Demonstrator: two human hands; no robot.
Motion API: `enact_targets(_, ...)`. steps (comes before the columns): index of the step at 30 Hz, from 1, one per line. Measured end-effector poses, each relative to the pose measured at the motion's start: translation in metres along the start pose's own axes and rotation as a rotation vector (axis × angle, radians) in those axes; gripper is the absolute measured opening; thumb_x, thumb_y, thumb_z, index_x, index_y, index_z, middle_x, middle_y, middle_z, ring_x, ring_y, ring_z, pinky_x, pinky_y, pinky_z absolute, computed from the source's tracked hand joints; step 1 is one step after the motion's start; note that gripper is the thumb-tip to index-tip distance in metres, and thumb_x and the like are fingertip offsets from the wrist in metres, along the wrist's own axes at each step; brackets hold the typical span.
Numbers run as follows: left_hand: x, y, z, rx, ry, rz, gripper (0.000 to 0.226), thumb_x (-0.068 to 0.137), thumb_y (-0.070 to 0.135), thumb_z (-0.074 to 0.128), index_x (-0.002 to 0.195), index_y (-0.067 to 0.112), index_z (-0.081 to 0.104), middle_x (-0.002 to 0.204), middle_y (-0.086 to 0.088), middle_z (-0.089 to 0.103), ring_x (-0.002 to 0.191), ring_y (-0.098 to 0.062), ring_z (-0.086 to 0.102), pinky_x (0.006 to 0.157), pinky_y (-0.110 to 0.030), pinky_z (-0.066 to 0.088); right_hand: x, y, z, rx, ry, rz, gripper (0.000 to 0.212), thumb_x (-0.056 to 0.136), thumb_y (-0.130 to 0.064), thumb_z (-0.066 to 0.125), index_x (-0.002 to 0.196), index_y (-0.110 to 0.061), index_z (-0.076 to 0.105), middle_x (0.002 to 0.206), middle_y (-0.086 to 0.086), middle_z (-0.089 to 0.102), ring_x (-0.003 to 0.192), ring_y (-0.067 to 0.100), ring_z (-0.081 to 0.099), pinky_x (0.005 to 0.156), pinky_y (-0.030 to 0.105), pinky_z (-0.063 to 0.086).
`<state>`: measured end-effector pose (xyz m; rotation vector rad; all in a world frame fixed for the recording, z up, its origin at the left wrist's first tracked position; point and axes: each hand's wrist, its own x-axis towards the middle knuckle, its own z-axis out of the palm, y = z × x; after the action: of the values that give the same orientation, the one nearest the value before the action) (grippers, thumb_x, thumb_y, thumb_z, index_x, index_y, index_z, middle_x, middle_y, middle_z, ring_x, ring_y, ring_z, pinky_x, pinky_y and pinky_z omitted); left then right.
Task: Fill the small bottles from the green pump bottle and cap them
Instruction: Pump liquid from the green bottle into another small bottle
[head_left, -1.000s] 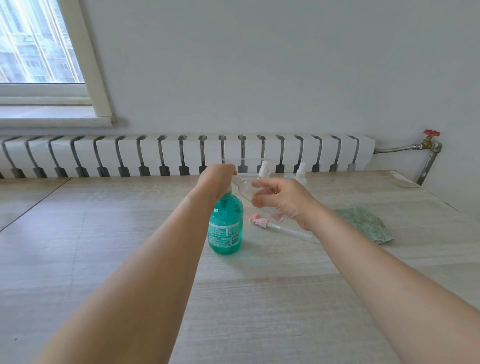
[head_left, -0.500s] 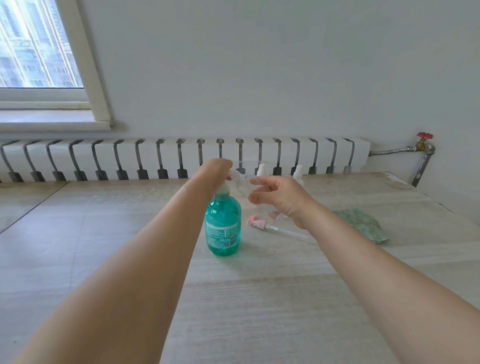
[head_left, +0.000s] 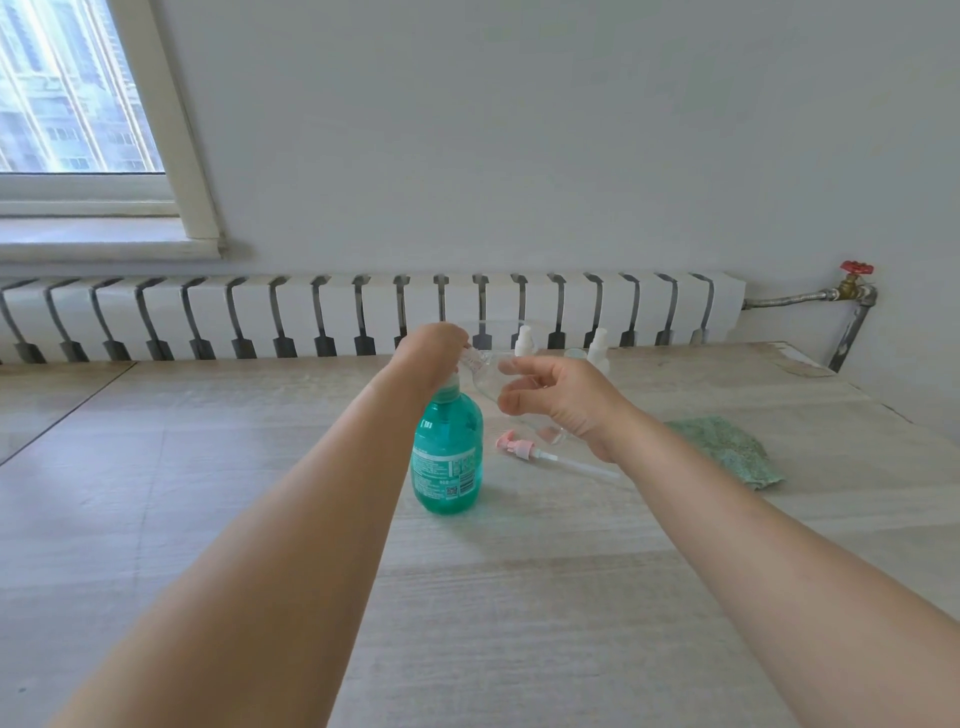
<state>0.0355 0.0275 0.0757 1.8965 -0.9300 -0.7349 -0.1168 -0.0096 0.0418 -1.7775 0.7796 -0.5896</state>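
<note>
On the wooden table (head_left: 260, 519) I count 1 green pump bottle (head_left: 448, 457), 1 clear small bottle (head_left: 488, 382) in hand, 2 white-capped small bottles (head_left: 523, 340) at the far edge, 1 pink pump cap (head_left: 514, 447) with its tube lying flat, and 1 green cloth (head_left: 727, 452).

My left hand (head_left: 434, 353) sits on top of the green bottle, covering the pump head; whether my fingers curl round it or press flat, I cannot tell. The bottle stands upright and its label carries white text and a QR code, too small to read.

Just right of it, my right hand (head_left: 561, 400) grips the clear bottle, thumb and fingers curled round its body. That bottle is tilted, neck pointing left and touching my left hand at the pump.

The pink cap lies just below my right hand. The cloth lies well apart, further right.
</note>
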Motion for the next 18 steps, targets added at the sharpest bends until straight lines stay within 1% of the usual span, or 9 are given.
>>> enact_targets(3, 0.005, -0.008, 0.002, 0.008, 0.017, 0.008, 0.011, 0.091, 0.018, 0.046, 0.097, 0.012, 0.052, 0.103, -0.006, 0.051, 0.093, -0.019, 0.047, 0.088, -0.036, 0.043, 0.002, 0.005, -0.001, -0.007, -0.005, 0.006, 0.052, 0.075, -0.015, 0.076, 0.124, -0.020, 0.059, 0.104, -0.003, 0.066, 0.106, 0.011, 0.057, 0.096, 0.030, 0.038)
enact_targets(4, 0.007, -0.012, 0.002, 0.001, 0.013, 0.003, 0.012, 0.091, 0.019, 0.046, 0.097, 0.012, 0.053, 0.103, -0.006, 0.051, 0.093, -0.019, 0.047, 0.091, -0.036, 0.043, 0.003, 0.006, 0.000, -0.006, -0.008, 0.008, 0.052, 0.075, -0.015, 0.076, 0.123, -0.021, 0.059, 0.104, -0.003, 0.066, 0.106, 0.012, 0.057, 0.096, 0.031, 0.038)
enact_targets(7, 0.008, -0.014, 0.003, -0.026, -0.007, -0.009, 0.013, 0.090, 0.020, 0.046, 0.097, 0.012, 0.054, 0.103, -0.006, 0.051, 0.094, -0.020, 0.047, 0.093, -0.037, 0.043, 0.003, 0.009, 0.000, 0.007, -0.015, 0.009, 0.050, 0.075, -0.014, 0.076, 0.122, -0.021, 0.059, 0.097, -0.005, 0.067, 0.105, 0.012, 0.059, 0.102, 0.034, 0.038)
enact_targets(10, 0.010, -0.014, 0.003, -0.011, -0.003, 0.007, 0.013, 0.092, 0.020, 0.044, 0.095, 0.011, 0.053, 0.104, -0.006, 0.052, 0.095, -0.020, 0.048, 0.095, -0.038, 0.042, 0.004, 0.009, 0.000, 0.010, -0.011, 0.008, 0.051, 0.075, -0.014, 0.076, 0.123, -0.020, 0.058, 0.100, -0.004, 0.066, 0.109, 0.015, 0.058, 0.105, 0.036, 0.038)
enact_targets(13, 0.010, -0.011, 0.004, -0.036, 0.006, -0.003, 0.012, 0.093, 0.017, 0.042, 0.095, 0.010, 0.051, 0.103, -0.006, 0.052, 0.095, -0.020, 0.048, 0.096, -0.038, 0.042, 0.002, 0.008, 0.001, 0.017, -0.010, 0.014, 0.051, 0.076, -0.015, 0.075, 0.124, -0.020, 0.058, 0.101, -0.004, 0.067, 0.109, 0.013, 0.058, 0.101, 0.033, 0.038)
enact_targets(16, 0.008, -0.007, 0.004, -0.073, 0.011, -0.029, 0.014, 0.094, 0.016, 0.041, 0.101, 0.010, 0.051, 0.103, -0.007, 0.048, 0.094, -0.020, 0.046, 0.096, -0.040, 0.043, 0.000, 0.007, 0.001, 0.023, -0.013, 0.018, 0.051, 0.077, -0.016, 0.075, 0.124, -0.020, 0.058, 0.101, -0.004, 0.067, 0.107, 0.011, 0.058, 0.092, 0.028, 0.036)
enact_targets(17, 0.008, -0.006, 0.003, -0.053, 0.016, -0.038, 0.016, 0.095, 0.018, 0.040, 0.102, 0.009, 0.051, 0.103, -0.008, 0.048, 0.094, -0.021, 0.045, 0.094, -0.041, 0.044, -0.001, 0.006, 0.002, 0.024, -0.013, 0.020, 0.051, 0.077, -0.017, 0.075, 0.125, -0.020, 0.058, 0.102, -0.004, 0.067, 0.107, 0.011, 0.058, 0.091, 0.028, 0.036)
enact_targets(18, 0.008, -0.006, 0.002, -0.032, 0.024, -0.053, 0.016, 0.095, 0.020, 0.040, 0.096, 0.009, 0.051, 0.101, -0.008, 0.049, 0.092, -0.021, 0.047, 0.086, -0.040, 0.046, -0.001, 0.006, 0.002, 0.026, -0.010, 0.021, 0.051, 0.077, -0.018, 0.075, 0.125, -0.020, 0.057, 0.104, -0.005, 0.066, 0.108, 0.011, 0.057, 0.091, 0.028, 0.035)
